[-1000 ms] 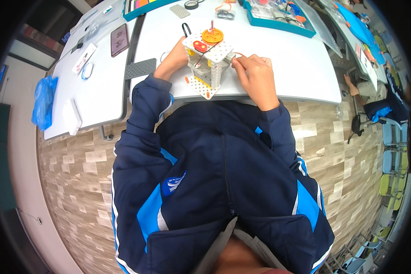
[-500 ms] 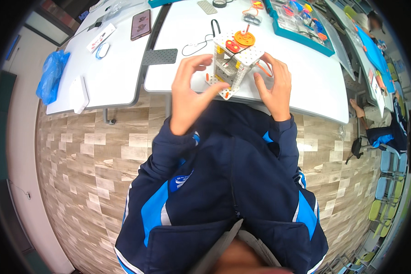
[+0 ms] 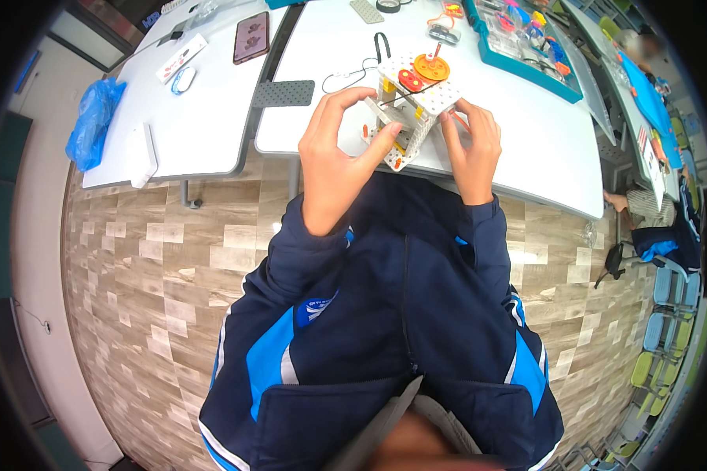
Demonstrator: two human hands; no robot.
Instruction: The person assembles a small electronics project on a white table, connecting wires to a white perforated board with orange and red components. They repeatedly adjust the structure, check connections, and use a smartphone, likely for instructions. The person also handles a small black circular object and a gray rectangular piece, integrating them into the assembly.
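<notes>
In front of me, near the table's front edge, stands a model (image 3: 420, 86) built of white perforated plates and posts. An orange pulley wheel (image 3: 432, 67) and a smaller red wheel (image 3: 409, 80) sit on its top, with a dark band running across. My left hand (image 3: 339, 153) is closed at the model's left side, thumb and fingers on a pale tilted plate (image 3: 375, 111) inside the frame. At the right side, my right hand (image 3: 474, 149) grips the upper corner, thumb against a post and fingers behind it. An orange strip shows partly beside that thumb.
A teal parts case (image 3: 526, 67) with colourful pieces lies at the far right. A grey perforated plate (image 3: 284, 93) bridges the gap between tables. On the left table are a phone (image 3: 250, 38), a white box (image 3: 144, 155) and a blue plastic bag (image 3: 94, 125). Another person sits at the far right.
My left hand has closed on the pale plate, which now tilts out toward the left. My right hand has come in against the model's right corner.
</notes>
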